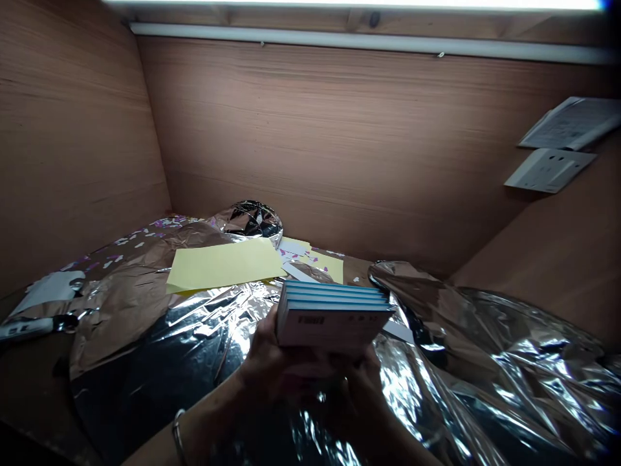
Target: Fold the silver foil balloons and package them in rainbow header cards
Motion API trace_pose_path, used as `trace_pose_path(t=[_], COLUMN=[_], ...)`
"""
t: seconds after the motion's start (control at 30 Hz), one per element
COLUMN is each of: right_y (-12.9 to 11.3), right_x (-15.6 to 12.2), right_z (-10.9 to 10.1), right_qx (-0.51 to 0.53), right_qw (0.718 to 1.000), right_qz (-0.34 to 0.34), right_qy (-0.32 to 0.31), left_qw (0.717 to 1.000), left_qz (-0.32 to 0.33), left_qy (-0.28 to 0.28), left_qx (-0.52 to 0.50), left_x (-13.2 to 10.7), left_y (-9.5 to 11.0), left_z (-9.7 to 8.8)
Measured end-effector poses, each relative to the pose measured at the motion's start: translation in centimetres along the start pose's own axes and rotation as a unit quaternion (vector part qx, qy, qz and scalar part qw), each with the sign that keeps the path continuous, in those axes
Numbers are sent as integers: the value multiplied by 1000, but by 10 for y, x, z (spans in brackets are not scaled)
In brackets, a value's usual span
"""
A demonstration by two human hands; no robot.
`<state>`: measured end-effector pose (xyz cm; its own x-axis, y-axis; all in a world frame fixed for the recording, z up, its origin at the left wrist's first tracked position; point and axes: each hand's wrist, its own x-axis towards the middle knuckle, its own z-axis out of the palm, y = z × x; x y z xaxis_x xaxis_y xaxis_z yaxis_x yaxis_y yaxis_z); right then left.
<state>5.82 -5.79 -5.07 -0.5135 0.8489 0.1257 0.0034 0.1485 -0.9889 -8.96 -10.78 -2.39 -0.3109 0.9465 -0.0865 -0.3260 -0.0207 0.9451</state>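
A stack of several thin boxes (334, 327) with blue edges on top is held up in front of me, a barcode on the side that faces me. My left hand (264, 349) grips its left side, the fingers wrapped round it. At the lower right of the stack, my right hand (363, 375) is closed on it too, mostly in shadow. Below both hands spreads crumpled shiny silver film (194, 336). Just beyond the stack lies a pale yellow sheet (226, 265).
Wooden panels (315, 142) enclose the back and sides. At the left lies a cutter-like tool (33, 327) near a white scrap (53, 288). Small paper bits (116, 259) are scattered along the back left. A socket plate (548, 169) sits on the right wall, with papers (572, 123) above it.
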Motion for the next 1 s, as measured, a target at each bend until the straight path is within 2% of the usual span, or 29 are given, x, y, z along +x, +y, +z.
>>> trace_pose_path(t=[0.2,0.33,0.43,0.5,0.57,0.67,0.73,0.87,1.0], right_y=[-2,9,10,7,5,12,24,52,65], right_x=[10,25,42,55,71,94,102,101,95], right_z=[1,-3,-8,-17,-36,-74,-98,-127,-133], right_qx=[106,111,-83,-224,-308,-425,-500,-587,-603], right_qw=[985,990,996,973,949,903,865,806,790], right_qz=[1,-8,-36,-48,-54,-55,-46,-44,-66], right_qy=[133,84,22,-25,-44,1,-2,-56,-86], left_qw=[999,1000,997,991,982,960,943,933,934], left_qz=[17,1,-16,-34,-61,-116,-163,-195,-198], left_qy=[-23,-15,15,44,80,143,180,196,192], left_qx=[17,-19,-74,-118,-160,-210,-226,-230,-226], left_x=[4,10,16,21,25,32,37,41,40], left_y=[5,4,1,0,-3,-9,-14,-17,-15], left_z=[-2,-4,-7,-10,-12,-16,-18,-21,-19])
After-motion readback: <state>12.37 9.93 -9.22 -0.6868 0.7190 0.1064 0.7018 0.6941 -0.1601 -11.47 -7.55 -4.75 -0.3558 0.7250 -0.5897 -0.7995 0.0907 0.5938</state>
